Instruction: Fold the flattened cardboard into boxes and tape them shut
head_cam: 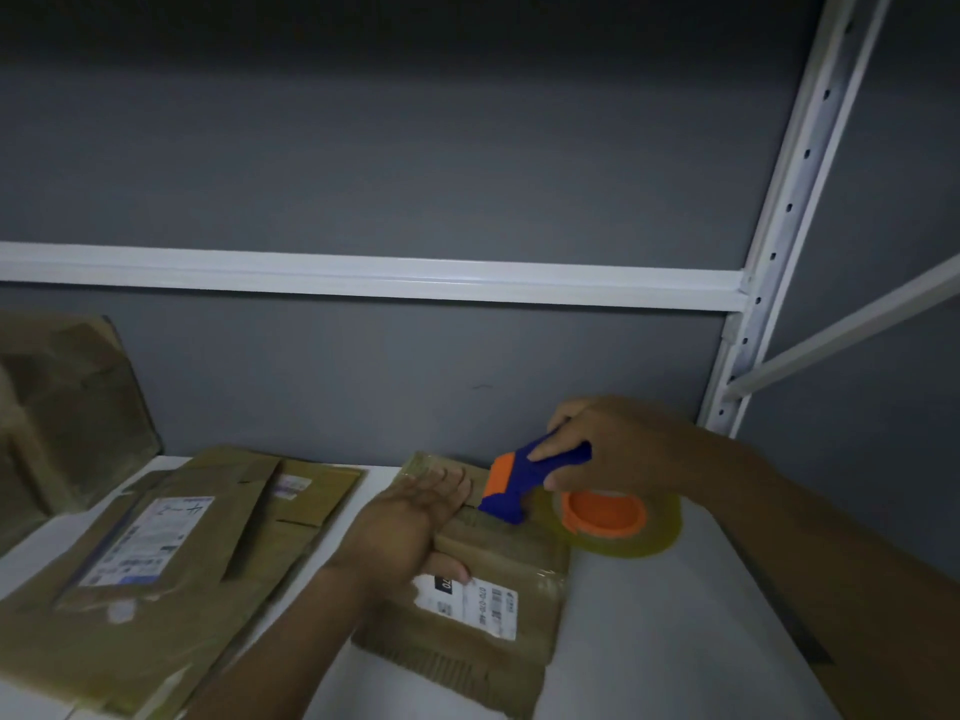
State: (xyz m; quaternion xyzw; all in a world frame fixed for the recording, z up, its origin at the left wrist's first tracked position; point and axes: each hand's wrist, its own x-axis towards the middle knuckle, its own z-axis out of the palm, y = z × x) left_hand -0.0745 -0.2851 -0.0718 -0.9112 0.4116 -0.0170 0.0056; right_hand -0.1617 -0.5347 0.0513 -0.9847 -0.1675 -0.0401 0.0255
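Dim grey wall (415, 148) behind, white metal rack (795, 200) on the right, white shelf (649, 641) as the work surface.

A small box (498, 574) sat mid-shelf, in front of the person, with a shipping label (478, 605) on its top. It looked folded up already, though how tall it stood was hard to read in the low light. The left hand (415, 517) lay flat on the box top, fingers straight, pressing the flaps down and clasping nothing. The right hand (602, 449) was clenched round the handle of a blue and orange tape dispenser (524, 480). The dispenser's front end touched the box top just beside the left fingertips, and the tape roll (623, 517) hung off past the box's right edge.

Glossy film showed on the far end of the box and near the label; whether that was fresh tape or old could not be told.

Progress, as a judgement: this box was formed and mid-taping, seam likely not finished. A pile of flattened cardboard (182, 553) lay to the left on the shelf, untouched and unfolded. More cardboard (67, 407) leaned against the wall at far left, blurry. So most of the job remained: finish this seam, then fold and tape the rest.
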